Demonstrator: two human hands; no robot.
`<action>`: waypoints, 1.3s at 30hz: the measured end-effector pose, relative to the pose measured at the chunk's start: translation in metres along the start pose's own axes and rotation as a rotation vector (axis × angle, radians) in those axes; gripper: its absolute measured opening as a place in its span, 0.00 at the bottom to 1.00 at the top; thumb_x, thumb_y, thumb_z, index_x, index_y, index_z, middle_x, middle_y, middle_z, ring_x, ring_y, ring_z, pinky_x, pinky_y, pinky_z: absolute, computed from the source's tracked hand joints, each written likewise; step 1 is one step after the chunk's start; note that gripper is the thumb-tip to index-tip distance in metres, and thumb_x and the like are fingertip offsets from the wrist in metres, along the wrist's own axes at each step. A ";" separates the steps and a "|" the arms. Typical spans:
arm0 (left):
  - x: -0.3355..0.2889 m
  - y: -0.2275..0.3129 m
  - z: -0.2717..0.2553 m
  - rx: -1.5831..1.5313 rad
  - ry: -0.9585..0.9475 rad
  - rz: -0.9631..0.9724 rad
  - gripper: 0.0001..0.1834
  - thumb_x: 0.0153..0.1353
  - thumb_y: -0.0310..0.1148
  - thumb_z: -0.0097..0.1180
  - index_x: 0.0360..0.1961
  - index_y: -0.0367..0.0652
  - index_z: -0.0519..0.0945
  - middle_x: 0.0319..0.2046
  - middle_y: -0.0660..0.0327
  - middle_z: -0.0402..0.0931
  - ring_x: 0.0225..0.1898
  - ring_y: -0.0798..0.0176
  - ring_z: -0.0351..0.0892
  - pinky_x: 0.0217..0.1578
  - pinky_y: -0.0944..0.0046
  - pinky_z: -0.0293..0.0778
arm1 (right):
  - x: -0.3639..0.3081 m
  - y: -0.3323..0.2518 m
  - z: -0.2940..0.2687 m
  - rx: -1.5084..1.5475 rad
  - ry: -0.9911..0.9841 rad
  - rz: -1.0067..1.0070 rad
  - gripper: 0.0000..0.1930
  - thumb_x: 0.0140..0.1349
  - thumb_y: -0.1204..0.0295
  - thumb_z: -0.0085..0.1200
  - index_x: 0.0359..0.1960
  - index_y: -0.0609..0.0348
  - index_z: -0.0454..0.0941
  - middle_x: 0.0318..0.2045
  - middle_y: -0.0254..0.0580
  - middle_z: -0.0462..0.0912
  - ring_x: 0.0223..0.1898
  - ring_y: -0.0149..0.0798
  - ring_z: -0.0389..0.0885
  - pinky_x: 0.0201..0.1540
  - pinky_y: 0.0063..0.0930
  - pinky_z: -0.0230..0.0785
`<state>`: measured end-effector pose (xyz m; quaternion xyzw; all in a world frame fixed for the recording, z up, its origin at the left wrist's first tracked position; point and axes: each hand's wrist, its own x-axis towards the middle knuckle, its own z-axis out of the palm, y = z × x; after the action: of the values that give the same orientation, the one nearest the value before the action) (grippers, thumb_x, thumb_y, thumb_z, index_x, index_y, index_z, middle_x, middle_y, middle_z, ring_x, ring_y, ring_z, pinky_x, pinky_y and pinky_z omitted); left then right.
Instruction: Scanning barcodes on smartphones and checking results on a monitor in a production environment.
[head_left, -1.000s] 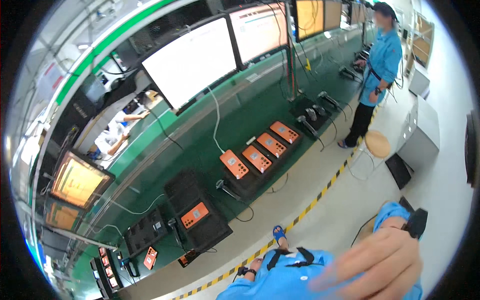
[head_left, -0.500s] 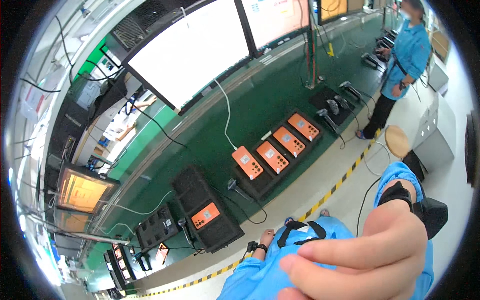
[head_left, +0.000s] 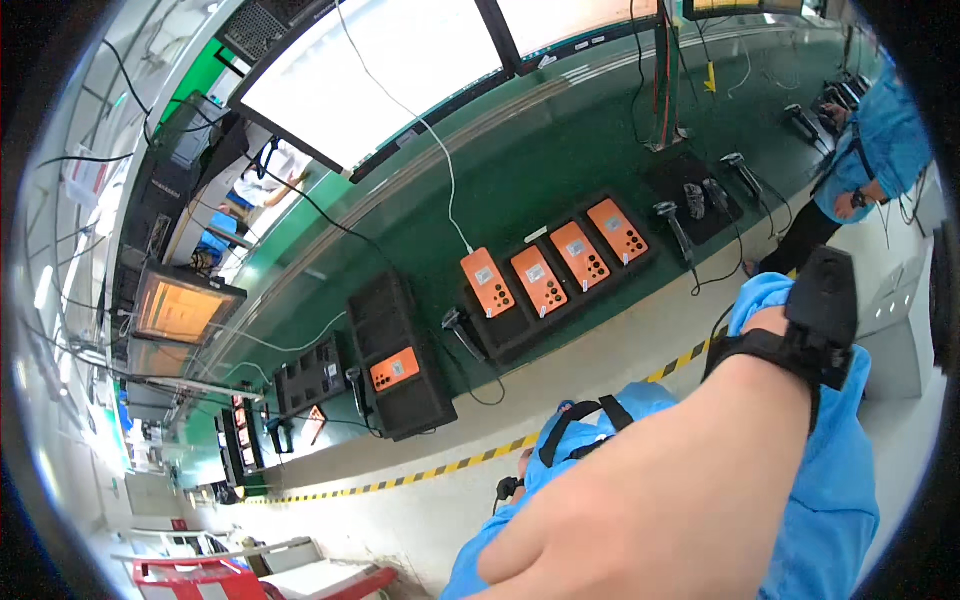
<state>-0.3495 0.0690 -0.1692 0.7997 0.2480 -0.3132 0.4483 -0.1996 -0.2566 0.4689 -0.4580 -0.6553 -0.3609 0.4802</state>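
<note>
From here I see a long green counter (head_left: 570, 140) with a big bright screen (head_left: 375, 80) above it. A person in blue (head_left: 870, 150) stands at the far right, head cut off by the edge. Two black trays sit on the counter: the right tray (head_left: 503, 333) and the left tray (head_left: 425, 410).

The right hand (head_left: 600, 530) looks huge, well apart from the trays. Its fingers are out of sight, so I can't tell if they hold anything. The left hand (head_left: 525, 463) is only a sliver, so I can't tell there either.

Four orange phones (head_left: 540, 280) lie at the right tray, and a lone phone (head_left: 395, 370) lies in the left one. A white cable (head_left: 450, 180) meets one of the four. I see none on the other three, so I guess the job is partly done.
</note>
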 end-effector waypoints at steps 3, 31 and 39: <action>-0.024 0.011 0.012 -0.003 0.019 -0.023 0.18 0.61 0.43 0.46 0.44 0.41 0.76 0.33 0.54 0.81 0.34 0.59 0.81 0.36 0.60 0.76 | -0.015 0.003 -0.014 0.254 -0.021 -0.027 0.03 0.53 0.79 0.49 0.27 0.57 0.75 0.29 0.43 0.76 0.22 0.37 0.75 0.18 0.22 0.67; -0.042 0.042 0.021 0.153 -0.059 -0.034 0.15 0.60 0.38 0.49 0.42 0.38 0.76 0.32 0.54 0.80 0.32 0.60 0.80 0.32 0.62 0.76 | -0.032 -0.082 -0.042 1.428 0.598 0.299 0.18 0.59 0.85 0.34 0.44 0.69 0.78 0.38 0.47 0.73 0.39 0.44 0.73 0.41 0.31 0.65; 0.030 0.109 0.018 0.293 -0.261 0.114 0.14 0.60 0.36 0.50 0.41 0.37 0.76 0.31 0.55 0.79 0.31 0.61 0.80 0.31 0.62 0.76 | -0.015 -0.077 -0.027 1.038 0.676 0.238 0.15 0.59 0.82 0.37 0.43 0.70 0.76 0.37 0.47 0.75 0.39 0.45 0.73 0.42 0.34 0.64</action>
<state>-0.2602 0.0047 -0.1370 0.8218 0.0941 -0.4210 0.3722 -0.2628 -0.3096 0.4591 -0.0956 -0.5018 -0.0646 0.8572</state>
